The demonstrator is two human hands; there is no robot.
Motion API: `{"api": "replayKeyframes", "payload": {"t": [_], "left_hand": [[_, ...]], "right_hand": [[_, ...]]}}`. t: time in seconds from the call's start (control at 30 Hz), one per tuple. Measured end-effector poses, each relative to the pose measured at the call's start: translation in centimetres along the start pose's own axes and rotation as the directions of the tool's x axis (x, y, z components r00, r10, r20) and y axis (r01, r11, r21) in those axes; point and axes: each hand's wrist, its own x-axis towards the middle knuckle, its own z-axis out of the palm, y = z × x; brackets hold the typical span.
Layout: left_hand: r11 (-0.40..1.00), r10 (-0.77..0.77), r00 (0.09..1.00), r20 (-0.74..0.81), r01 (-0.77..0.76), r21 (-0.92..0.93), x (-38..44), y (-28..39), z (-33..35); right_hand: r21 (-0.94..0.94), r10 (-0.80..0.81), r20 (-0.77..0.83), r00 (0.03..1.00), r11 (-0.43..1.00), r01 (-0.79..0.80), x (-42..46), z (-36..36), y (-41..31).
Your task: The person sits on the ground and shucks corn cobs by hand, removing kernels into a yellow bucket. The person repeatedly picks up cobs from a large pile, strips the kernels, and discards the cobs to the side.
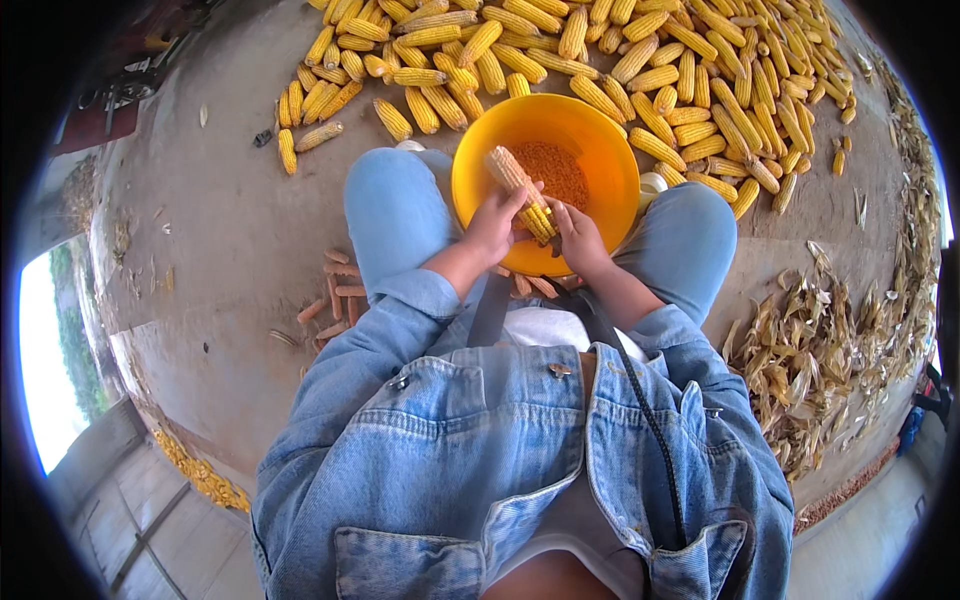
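Observation:
Between my knees stands a yellow plastic bucket (480, 135), with loose orange corn kernels (551, 172) on its bottom. Over its opening I hold a partly shelled corn cob (517, 180), tilted. Its upper end is bare of kernels, while yellow rows remain on the lower part. My left hand (493, 225) grips the cob from the left side. My right hand (577, 234) is closed around the cob's lower right side, near its dark end. The fingertips are partly hidden by the cob.
A large heap of yellow corn ears (697, 97) spreads beyond the bucket. Bare cobs (341, 292) lie on the concrete floor by my left leg, and more show just below the bucket. Dry corn husks (802, 360) are piled at the right. A black strap (637, 390) hangs over my jacket.

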Motion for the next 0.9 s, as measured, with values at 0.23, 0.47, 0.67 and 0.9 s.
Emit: {"api": "replayKeyframes", "payload": {"t": [0.23, 0.47, 0.67, 0.9], "left_hand": [[0.995, -0.042, 0.999, 0.023, 0.04, 0.088, 0.2, -0.2, 0.6], [0.999, -0.023, 0.999, 0.032, 0.022, 0.033, -0.8, -0.6, -0.3], [0.999, -0.006, 1.0, -0.028, 0.004, -0.045, -1.2, -0.4, -1.8], [0.998, 0.015, 0.995, -0.096, -0.02, -0.053, -1.4, -1.0, -2.5]], "right_hand": [[0.105, 0.071, 0.022, 0.997, 0.992, -0.073, -0.2, -0.5, 0.1], [0.144, 0.12, 0.058, 0.991, 0.981, -0.127, 0.4, -0.1, 1.1], [0.378, 0.086, 0.309, 0.947, 0.903, -0.205, -0.5, 0.2, -0.7], [0.219, 0.09, 0.228, 0.97, 0.965, -0.141, -1.4, 1.3, -0.3]]}}
